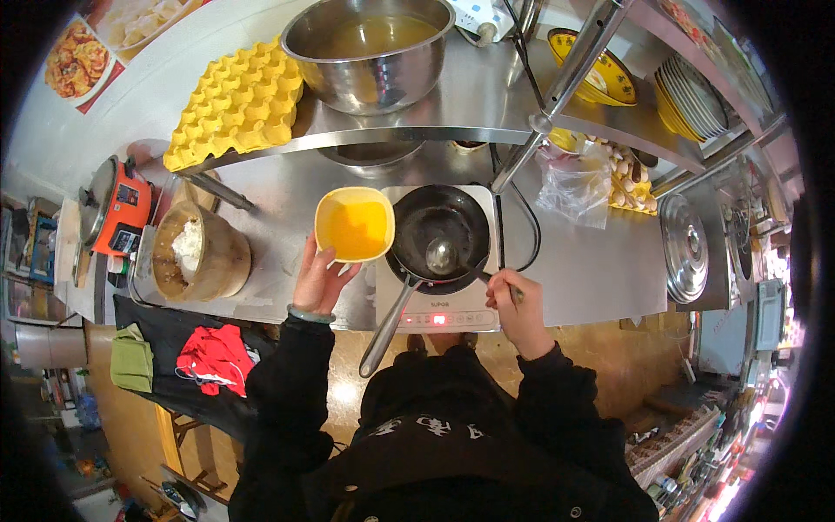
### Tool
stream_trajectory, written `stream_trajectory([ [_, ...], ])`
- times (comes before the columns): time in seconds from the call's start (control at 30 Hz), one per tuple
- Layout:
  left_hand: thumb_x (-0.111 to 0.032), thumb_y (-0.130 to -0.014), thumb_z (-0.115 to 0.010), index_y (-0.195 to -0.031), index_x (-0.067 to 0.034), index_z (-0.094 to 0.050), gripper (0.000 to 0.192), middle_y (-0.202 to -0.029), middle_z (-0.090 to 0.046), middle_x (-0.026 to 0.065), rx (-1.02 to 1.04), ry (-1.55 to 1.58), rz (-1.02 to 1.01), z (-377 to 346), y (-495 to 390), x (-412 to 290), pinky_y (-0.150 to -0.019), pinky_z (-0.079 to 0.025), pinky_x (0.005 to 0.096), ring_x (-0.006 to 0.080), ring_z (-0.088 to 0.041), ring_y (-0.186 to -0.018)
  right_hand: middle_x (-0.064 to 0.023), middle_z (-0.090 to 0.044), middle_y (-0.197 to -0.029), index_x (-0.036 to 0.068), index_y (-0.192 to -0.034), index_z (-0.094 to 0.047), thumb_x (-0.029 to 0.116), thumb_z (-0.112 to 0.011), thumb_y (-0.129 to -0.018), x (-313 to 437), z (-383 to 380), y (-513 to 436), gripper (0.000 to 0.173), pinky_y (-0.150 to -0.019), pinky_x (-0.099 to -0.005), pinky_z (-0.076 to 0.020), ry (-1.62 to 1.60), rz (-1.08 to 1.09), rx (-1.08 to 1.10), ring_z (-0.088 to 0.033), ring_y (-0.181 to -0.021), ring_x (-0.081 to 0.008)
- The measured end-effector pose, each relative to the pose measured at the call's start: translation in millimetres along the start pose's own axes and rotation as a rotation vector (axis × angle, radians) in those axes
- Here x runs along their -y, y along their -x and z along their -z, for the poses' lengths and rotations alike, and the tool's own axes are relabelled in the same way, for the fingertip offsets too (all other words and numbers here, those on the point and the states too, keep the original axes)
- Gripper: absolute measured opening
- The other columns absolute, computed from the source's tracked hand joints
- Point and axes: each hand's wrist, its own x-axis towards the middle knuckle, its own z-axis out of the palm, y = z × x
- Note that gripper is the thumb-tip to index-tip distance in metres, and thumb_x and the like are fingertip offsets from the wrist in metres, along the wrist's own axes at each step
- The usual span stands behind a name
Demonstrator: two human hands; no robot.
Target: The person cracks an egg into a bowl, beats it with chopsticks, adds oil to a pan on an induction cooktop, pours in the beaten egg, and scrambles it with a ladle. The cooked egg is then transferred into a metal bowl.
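Note:
My left hand [321, 277] holds a yellow square bowl [355, 225] of orange-yellow liquid, perhaps beaten egg, just left of the pan. A black frying pan [424, 215] with a metal handle sits on a Supor induction cooker [436, 314], whose display glows red. In my right hand [518, 307] is the handle of a metal ladle [443, 255]. The ladle's round bowl is over the lower part of the pan. The pan's handle points down and left, with neither hand on it.
A wooden-looking bucket [202, 251] holding white food and an orange cooker [117, 209] stand left. Above, a shelf [483, 111] carries a large steel bowl [372, 65] and yellow egg trays [241, 98]. A shelf post [554, 91], eggs [629, 179] and a steel lid [683, 248] are right.

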Motion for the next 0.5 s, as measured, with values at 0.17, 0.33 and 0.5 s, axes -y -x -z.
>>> stream_trajectory([
  [0.17,-0.011,-0.084,-0.052,-0.123,-0.013,-0.038,0.042,-0.117,-0.046,0.0059,0.074,-0.004,0.025,-10,-20,8,-0.087,-0.043,0.0398,0.0194,-0.046,-0.108,-0.0124,-0.057,-0.073,-0.001,-0.083,-0.053,0.003,-0.049,-0.082,-16,-6,-4,0.006,-0.056,-0.0287,-0.0451,0.149,0.366,-0.030,-0.059,-0.062,-0.0217],
  [0.33,-0.009,-0.082,-0.056,-0.117,-0.007,-0.044,0.037,-0.110,-0.052,0.0057,0.079,-0.060,0.061,-18,-26,11,-0.087,-0.043,0.0374,0.0178,-0.050,-0.102,-0.0137,-0.057,-0.075,-0.001,-0.086,-0.053,0.002,-0.048,-0.082,-32,14,10,0.007,-0.058,-0.0288,-0.0450,0.127,0.282,-0.073,-0.059,-0.065,-0.0226],
  [0.5,-0.008,-0.079,-0.060,-0.116,-0.004,-0.044,0.040,-0.110,-0.051,0.0072,0.055,-0.172,0.027,-29,-37,16,-0.088,-0.043,0.0376,0.0190,-0.051,-0.102,-0.0098,-0.054,-0.078,-0.004,-0.088,-0.051,0.000,-0.043,-0.086,-39,22,15,0.009,-0.063,-0.0249,-0.0466,-0.012,0.249,0.056,-0.057,-0.069,-0.0139],
])
